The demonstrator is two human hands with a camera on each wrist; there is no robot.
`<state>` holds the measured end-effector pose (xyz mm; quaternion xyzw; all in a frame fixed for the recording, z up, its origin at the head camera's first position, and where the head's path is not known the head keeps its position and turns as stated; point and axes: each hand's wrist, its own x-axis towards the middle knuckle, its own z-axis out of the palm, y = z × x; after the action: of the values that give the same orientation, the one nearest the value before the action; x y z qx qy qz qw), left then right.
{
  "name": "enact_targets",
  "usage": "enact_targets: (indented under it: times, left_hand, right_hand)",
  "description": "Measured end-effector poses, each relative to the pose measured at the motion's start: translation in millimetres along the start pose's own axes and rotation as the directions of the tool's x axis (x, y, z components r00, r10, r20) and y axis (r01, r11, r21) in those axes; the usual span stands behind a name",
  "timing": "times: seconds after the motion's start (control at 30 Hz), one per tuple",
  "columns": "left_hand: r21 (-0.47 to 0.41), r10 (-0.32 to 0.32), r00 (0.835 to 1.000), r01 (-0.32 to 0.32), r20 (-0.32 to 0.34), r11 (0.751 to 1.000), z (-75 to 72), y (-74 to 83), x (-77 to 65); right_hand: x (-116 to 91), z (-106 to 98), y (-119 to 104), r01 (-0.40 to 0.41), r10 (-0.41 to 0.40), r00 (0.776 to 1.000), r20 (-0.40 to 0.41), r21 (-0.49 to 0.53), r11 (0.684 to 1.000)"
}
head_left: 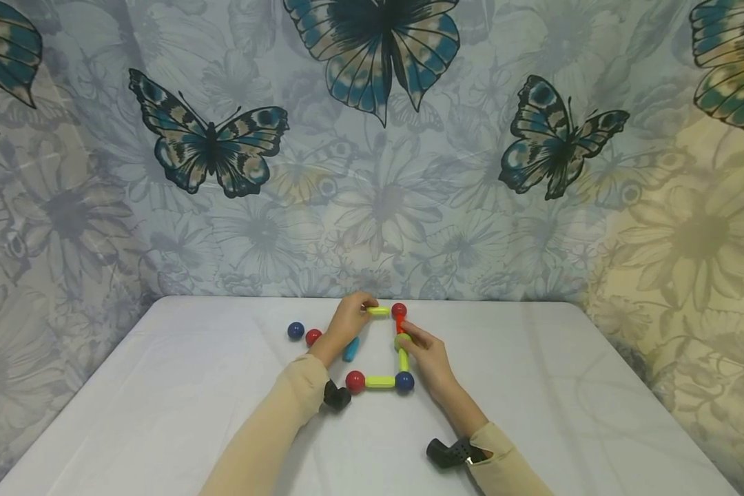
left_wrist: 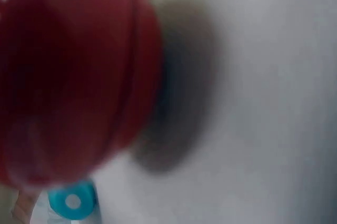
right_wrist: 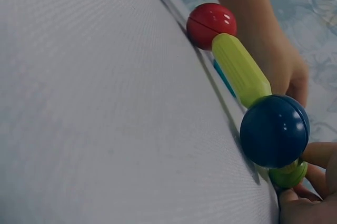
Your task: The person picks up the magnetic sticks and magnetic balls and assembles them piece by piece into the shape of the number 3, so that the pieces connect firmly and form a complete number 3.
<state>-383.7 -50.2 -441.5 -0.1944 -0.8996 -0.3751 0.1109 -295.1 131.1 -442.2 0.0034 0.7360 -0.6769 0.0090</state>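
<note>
My left hand [head_left: 345, 318] pinches a yellow-green rod [head_left: 379, 311] at the far side of the table, its tip pointing at a red ball [head_left: 399, 310]. From that ball a red rod [head_left: 399, 324] leads to a green ball [head_left: 402, 342]. My right hand [head_left: 430, 355] grips the green ball between thumb and fingers, seen also in the right wrist view. A second yellow-green rod [head_left: 404, 361] joins it to a blue ball [right_wrist: 275, 132]. Another yellow-green rod [right_wrist: 241, 70] links the blue ball to a near red ball [head_left: 355, 381], which looms large in the left wrist view.
A blue rod [head_left: 350, 349] lies beside my left wrist. Left of that forearm sit a loose dark blue ball [head_left: 295, 331] and a red ball [head_left: 313, 337]. The white table [head_left: 161, 399] ends at a butterfly-print cloth [head_left: 384, 227] behind.
</note>
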Motion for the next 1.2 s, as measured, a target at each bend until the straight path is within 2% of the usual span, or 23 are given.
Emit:
enact_targets:
  times: [0.17, 0.3, 0.53, 0.67, 0.9, 1.2]
  left_hand:
    - [0.048, 0.017, 1.000, -0.017, 0.005, 0.999, -2.3, 2.9, 1.8]
    - [0.051, 0.010, 1.000, -0.010, 0.015, 0.999, -2.5, 4.8, 5.0]
    - [0.041, 0.039, 0.999, -0.039, 0.001, 0.998, -0.3, 5.3, 8.3]
    - [0.025, 0.034, 0.999, -0.033, -0.004, 0.999, -0.1, 5.9, 8.6]
    - [0.015, 0.087, 0.996, -0.086, -0.018, 0.996, -0.4, 4.3, 7.5]
    - [0.013, 0.108, 0.994, -0.108, -0.019, 0.994, 0.4, 3.1, 6.5]
  right_hand:
    - [8.5, -0.4, 13.1, 0.005, -0.004, 1.000, -0.023, 0.005, 1.000]
    - [12.1, -0.4, 20.1, 0.020, -0.020, 0.999, -0.044, -0.001, 1.000]
    - [10.4, -0.8, 19.0, 0.020, -0.021, 0.999, -0.032, -0.023, 1.000]
    - [9.4, -0.6, 17.6, 0.019, -0.020, 0.999, -0.025, -0.024, 1.000]
    - [11.0, -0.7, 19.2, 0.015, -0.016, 0.999, -0.034, -0.026, 1.000]
    - [11.4, -0.7, 21.0, 0.035, -0.035, 0.999, -0.019, -0.018, 0.999]
